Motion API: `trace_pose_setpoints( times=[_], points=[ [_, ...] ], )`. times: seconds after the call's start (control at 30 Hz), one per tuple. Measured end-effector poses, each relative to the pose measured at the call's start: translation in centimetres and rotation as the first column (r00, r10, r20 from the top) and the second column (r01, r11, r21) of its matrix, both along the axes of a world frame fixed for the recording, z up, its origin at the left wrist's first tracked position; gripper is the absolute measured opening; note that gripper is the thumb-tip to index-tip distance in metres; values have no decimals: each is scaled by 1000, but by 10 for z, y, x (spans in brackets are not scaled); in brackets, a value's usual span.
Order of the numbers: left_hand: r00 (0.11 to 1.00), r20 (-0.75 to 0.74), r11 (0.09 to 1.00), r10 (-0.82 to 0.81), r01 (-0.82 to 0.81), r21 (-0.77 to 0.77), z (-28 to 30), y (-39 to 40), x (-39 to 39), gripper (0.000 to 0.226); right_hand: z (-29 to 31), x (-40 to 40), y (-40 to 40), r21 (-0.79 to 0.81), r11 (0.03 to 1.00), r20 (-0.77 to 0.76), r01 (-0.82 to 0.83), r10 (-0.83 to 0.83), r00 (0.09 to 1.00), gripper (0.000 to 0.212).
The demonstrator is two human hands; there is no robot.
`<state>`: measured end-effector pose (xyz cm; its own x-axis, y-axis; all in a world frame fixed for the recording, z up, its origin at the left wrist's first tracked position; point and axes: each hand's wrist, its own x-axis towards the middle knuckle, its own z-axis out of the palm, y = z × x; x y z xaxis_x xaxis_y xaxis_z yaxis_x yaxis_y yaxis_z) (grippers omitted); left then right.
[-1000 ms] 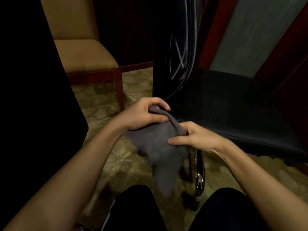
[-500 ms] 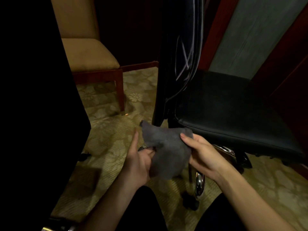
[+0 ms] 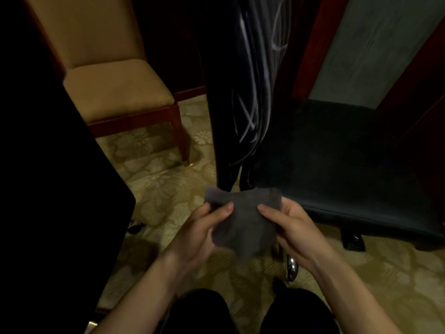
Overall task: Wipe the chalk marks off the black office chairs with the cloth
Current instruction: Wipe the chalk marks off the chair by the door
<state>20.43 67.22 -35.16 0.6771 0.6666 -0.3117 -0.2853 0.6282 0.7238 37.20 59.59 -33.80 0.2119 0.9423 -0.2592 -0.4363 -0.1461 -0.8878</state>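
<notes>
While chalk marks (image 3: 250, 112) show, hands grip cloth (image 3: 243, 220).

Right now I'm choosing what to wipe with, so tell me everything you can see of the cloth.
The cloth is a small grey rag, soft and matte, perhaps microfibre. It is crumpled, stretched between both hands above the carpet, just before the black office chair. The left hand pinches its left edge, the right hand its right edge, thumbs on top. One corner pokes up at the upper left; the lower part sags. It touches nothing else.
</notes>
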Motion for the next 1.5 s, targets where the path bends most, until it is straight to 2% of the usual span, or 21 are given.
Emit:
trace_pose_setpoints(
  times=[0.1, 0.2, 0.27, 0.33, 0.37, 0.43, 0.47, 0.53, 0.6, 0.67, 0.73, 0.8, 0.83, 0.9, 1.03, 1.07, 1.2, 1.3, 1.33, 1.4, 1.5],
  points=[
    [965, -149, 965, 218, -190, 180, 43, -9, 8, 33, 37, 10, -1, 13, 991, 104, 133, -134, 986, 23],
    [931, -200, 904, 307, -219, 367, 87, -14, 16, 25, 80, 20, -3, 28, 985, 237, 169, -170, 956, 13],
    [916, -212, 849, 342, -204, 487, 119, -17, 21, 20, 113, 25, -7, 66, 976, 368, 206, -216, 904, 12],
    [873, -255, 740, 415, -161, 653, 148, -19, 25, 18, 144, 28, -12, 107, 963, 503, 246, -266, 823, 24],
    [823, -294, 664, 486, -129, 736, 161, -19, 27, 18, 159, 30, -14, 116, 958, 573, 261, -279, 771, 30],
    [746, -301, 520, 595, -71, 851, 192, -19, 30, 18, 192, 36, -18, 146, 947, 681, 287, -307, 665, 26],
    [747, -273, 477, 606, -66, 877, 208, -20, 32, 18, 210, 39, -19, 164, 946, 675, 281, -315, 667, 21],
    [789, -223, 486, 573, -107, 868, 242, -25, 36, 14, 243, 43, -19, 176, 949, 546, 261, -314, 777, 19],
    [811, -212, 586, 546, -188, 788, 275, -29, 42, 6, 272, 44, -15, 159, 950, 468, 268, -311, 827, 27],
    [787, -205, 631, 581, -277, 725, 305, -29, 50, 6, 300, 45, -5, 155, 955, 494, 255, -298, 817, 29],
    [739, -214, 622, 638, -331, 710, 333, -25, 59, 10, 326, 48, 6, 110, 975, 485, 194, -223, 846, 22],
    [696, -218, 604, 684, -372, 705, 357, -20, 67, 8, 349, 52, 19, 61, 995, 454, 84, -102, 885, 31],
    [682, -218, 594, 698, -382, 708, 366, -16, 69, 7, 359, 53, 25, 48, 999, 462, 25, -44, 886, 39],
    [678, -214, 584, 704, -379, 718, 380, -9, 71, 18, 372, 55, 38, 50, 998, 501, -41, 10, 865, 46],
    [614, -226, 541, 756, -391, 744, 399, 1, 75, 33, 388, 56, 71, 106, 993, 587, -58, -16, 809, 35],
    [576, -235, 522, 783, -403, 751, 404, 4, 76, 33, 392, 55, 79, 122, 991, 614, -57, -30, 789, 32],
    [318, -216, 352, 923, -471, 809, 423, 34, 72, 42, 415, 40, 129, 214, 967, 746, -136, -72, 662, 26],
    [176, -172, 240, 969, -517, 822, 435, 56, 66, 49, 435, 27, 171, 308, 905, 787, -295, -68, 613, 39],
    [135, -156, 203, 979, -509, 836, 435, 63, 62, 51, 441, 23, 185, 336, 871, 822, -358, -86, 563, 45],
    [66, -155, 168, 986, -463, 870, 430, 75, 52, 56, 446, 17, 212, 381, 772, 901, -508, -187, 391, 45],
    [1, -232, 210, 973, -433, 877, 428, 90, 45, 61, 444, 12, 247, 344, 665, 933, -663, -322, 162, 31]
  ],
)
